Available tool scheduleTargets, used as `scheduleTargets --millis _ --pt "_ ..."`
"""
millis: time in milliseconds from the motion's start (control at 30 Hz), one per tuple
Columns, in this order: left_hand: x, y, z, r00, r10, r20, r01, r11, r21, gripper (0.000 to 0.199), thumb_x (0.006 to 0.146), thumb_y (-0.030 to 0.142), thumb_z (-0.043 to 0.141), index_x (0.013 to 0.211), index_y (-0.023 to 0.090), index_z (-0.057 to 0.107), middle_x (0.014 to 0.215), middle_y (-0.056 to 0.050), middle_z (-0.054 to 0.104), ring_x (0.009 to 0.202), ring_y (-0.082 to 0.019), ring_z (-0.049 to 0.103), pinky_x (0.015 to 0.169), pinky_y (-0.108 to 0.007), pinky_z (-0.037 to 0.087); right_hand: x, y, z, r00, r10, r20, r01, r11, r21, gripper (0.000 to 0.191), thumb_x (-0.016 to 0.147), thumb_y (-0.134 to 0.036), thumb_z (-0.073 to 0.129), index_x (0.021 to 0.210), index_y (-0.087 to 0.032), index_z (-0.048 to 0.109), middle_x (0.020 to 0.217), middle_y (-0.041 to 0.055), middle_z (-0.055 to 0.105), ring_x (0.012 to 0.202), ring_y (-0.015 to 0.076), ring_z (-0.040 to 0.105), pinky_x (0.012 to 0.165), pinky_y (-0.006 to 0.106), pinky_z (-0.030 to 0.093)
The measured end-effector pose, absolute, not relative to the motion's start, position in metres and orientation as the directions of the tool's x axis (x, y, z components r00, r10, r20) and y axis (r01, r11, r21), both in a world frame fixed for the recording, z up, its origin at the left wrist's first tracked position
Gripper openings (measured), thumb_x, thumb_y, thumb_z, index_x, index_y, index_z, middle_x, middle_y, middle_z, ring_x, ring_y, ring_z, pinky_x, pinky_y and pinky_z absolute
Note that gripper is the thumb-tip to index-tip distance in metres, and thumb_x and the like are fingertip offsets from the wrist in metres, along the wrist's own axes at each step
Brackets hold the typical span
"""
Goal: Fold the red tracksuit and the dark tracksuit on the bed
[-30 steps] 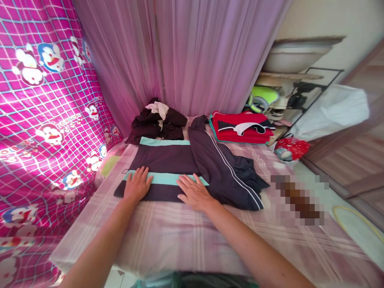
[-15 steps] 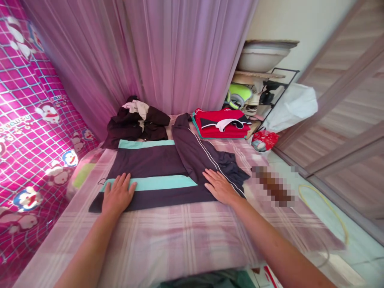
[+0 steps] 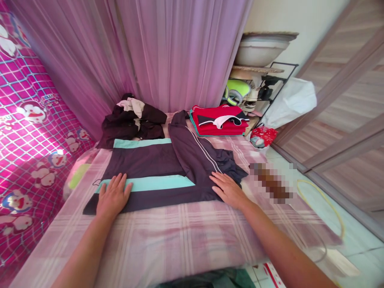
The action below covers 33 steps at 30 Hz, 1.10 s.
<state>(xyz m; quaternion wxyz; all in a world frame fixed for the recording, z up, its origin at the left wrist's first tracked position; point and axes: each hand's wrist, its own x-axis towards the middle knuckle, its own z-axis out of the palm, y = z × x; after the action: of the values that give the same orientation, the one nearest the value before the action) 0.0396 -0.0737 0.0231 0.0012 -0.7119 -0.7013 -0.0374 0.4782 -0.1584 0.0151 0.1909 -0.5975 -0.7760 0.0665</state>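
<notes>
From where I'm standing, the person's left hand (image 3: 112,196) is pressing flat on the dark jacket (image 3: 147,160), its palm down, its fingers slightly spread and its thumb standing apart. It is covering the left end of the nearer mint band (image 3: 159,183). The right hand (image 3: 228,191) is resting palm down on the jacket's dark cloth, well apart from the left, near the lower ends of the white stripes (image 3: 204,148). Its fingers are fanning slightly, with the thumb sitting apart; neither hand is pinching anything.

The jacket is lying across the middle of the plaid sheet (image 3: 180,236), its left end reaching close to the sheet's left edge, where a thin cord loop (image 3: 96,182) is poking out. Another mint band (image 3: 141,143) is running along its far side, and its right part is bunching into folds towards the right edge.

At the far left corner, a dark heap of clothes (image 3: 118,126) is sitting just beside the jacket, with a pale cloth (image 3: 132,106) lying on top. At the far right corner, folded red clothes (image 3: 222,127) are lying in a stack. Behind the far edge, a purple curtain (image 3: 180,48) is hanging. Near the right edge, a brown patch (image 3: 273,184) is showing too blurred to name.
</notes>
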Motion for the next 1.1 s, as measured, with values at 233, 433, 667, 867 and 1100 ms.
scheduleTargets --millis 233,433,667,867,1100 --pt "0.036 -0.072 0.021 0.034 0.996 0.086 0.996 -0.041 0.074 0.064 0.096 0.047 0.026 0.149 0.015 0.043 0.155 -0.013 0.042 0.145 -0.031 0.033 0.119 -0.057 0.023 0.516 -0.172 0.028 0.311 0.888 0.339 0.651 0.061 -0.756 0.043 0.092 -0.050 0.045 0.097 -0.020 0.075 0.096 0.0089 0.077 0.090 0.0235 0.071 0.083 0.037 0.056" --pt "0.036 -0.071 0.021 0.036 0.995 0.092 0.997 -0.043 0.071 0.067 0.096 0.050 0.023 0.149 0.014 0.042 0.156 -0.014 0.040 0.146 -0.032 0.032 0.119 -0.057 0.022 0.549 -0.216 0.029 0.246 0.958 0.151 0.719 -0.076 -0.691 0.039 0.079 -0.059 0.058 0.071 -0.022 0.069 0.062 0.0002 0.065 0.060 0.0175 0.059 0.059 0.028 0.047" --pt "0.037 -0.073 0.026 0.039 0.998 0.055 0.996 -0.043 0.076 0.069 0.096 0.050 0.021 0.150 0.013 0.040 0.157 -0.014 0.039 0.147 -0.032 0.030 0.119 -0.057 0.022 0.528 -0.208 0.026 0.320 0.920 0.227 0.579 0.000 -0.816 0.039 0.084 -0.058 0.050 0.083 -0.022 0.064 0.071 0.0007 0.065 0.069 0.0177 0.059 0.064 0.027 0.047" --pt "0.029 -0.075 0.025 0.101 0.994 0.039 0.993 -0.103 0.062 0.067 0.095 0.048 0.026 0.150 0.012 0.039 0.157 -0.014 0.038 0.147 -0.031 0.029 0.120 -0.053 0.022 0.531 -0.194 0.024 0.274 0.908 0.316 0.797 -0.030 -0.604 0.042 0.087 -0.054 0.046 0.061 -0.023 0.056 0.054 0.0005 0.055 0.057 0.0167 0.053 0.059 0.029 0.039" --pt "0.028 -0.085 0.031 0.076 0.992 0.101 0.996 -0.081 0.044 0.062 0.094 0.046 0.032 0.145 0.014 0.046 0.154 -0.014 0.043 0.144 -0.029 0.035 0.117 -0.047 0.028 0.536 -0.196 0.004 0.262 0.852 0.454 0.883 -0.021 -0.469 0.041 0.088 -0.056 0.046 0.082 -0.021 0.067 0.057 0.0030 0.065 0.054 0.0190 0.058 0.062 0.032 0.041"
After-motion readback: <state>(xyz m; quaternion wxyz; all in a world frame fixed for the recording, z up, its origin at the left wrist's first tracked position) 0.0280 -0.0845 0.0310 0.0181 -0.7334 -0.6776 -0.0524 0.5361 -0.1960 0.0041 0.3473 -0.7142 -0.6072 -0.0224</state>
